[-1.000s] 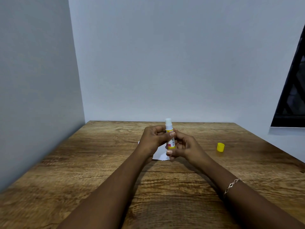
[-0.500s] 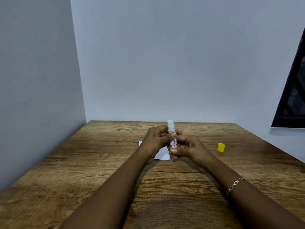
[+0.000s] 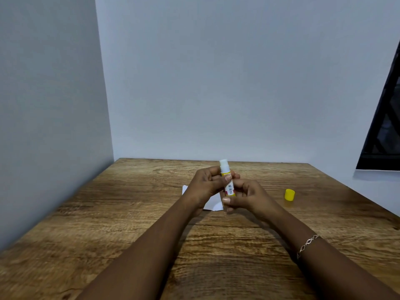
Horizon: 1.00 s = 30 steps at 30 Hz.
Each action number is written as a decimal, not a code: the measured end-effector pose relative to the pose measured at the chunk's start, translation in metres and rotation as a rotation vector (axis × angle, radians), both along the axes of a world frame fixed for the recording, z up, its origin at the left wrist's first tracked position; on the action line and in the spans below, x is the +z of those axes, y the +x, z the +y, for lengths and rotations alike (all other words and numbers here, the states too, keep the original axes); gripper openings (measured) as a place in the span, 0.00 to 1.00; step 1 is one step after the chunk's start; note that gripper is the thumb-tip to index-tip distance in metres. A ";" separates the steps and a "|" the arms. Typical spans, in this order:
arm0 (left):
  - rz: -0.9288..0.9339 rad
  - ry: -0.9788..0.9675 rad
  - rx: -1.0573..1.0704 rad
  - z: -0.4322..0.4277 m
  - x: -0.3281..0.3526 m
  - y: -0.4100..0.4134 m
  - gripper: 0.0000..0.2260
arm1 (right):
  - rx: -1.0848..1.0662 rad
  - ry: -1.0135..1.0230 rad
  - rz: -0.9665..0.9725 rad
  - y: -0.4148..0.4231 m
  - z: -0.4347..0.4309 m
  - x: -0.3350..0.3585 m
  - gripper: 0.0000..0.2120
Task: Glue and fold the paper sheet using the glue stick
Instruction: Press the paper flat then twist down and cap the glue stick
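An uncapped glue stick (image 3: 227,180), yellow-and-white with its white tip pointing up, stands upright between both hands above the table's middle. My left hand (image 3: 205,185) pinches its upper body with thumb and fingers. My right hand (image 3: 246,197) grips its lower end. A small white paper sheet (image 3: 213,205) lies flat on the table right under the hands, mostly hidden by them.
The glue stick's yellow cap (image 3: 289,194) stands on the wooden table (image 3: 129,224) to the right of my right hand. Grey walls close the table's left and far sides. A dark window frame (image 3: 383,131) sits at the right.
Both hands keep holding the glue stick upright; my fingers have shifted slightly around its base. The paper and cap have not moved.
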<state>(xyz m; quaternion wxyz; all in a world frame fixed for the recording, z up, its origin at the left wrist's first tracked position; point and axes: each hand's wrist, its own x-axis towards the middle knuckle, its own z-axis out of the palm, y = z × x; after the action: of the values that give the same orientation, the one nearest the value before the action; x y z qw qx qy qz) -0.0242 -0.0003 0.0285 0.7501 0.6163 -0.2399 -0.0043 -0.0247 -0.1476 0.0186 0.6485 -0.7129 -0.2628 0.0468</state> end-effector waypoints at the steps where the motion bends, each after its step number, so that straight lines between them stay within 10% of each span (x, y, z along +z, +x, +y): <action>1: -0.004 0.010 0.002 0.001 0.001 -0.001 0.06 | 0.042 0.001 0.021 0.001 -0.002 0.000 0.09; 30: -0.065 0.093 0.040 -0.001 0.003 -0.002 0.09 | -0.027 0.013 -0.048 0.001 0.001 -0.002 0.12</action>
<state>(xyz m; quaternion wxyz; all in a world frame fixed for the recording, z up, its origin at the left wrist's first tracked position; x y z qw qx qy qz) -0.0259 -0.0012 0.0313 0.7122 0.6552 -0.2511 0.0197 -0.0240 -0.1465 0.0170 0.6471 -0.7131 -0.2690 0.0194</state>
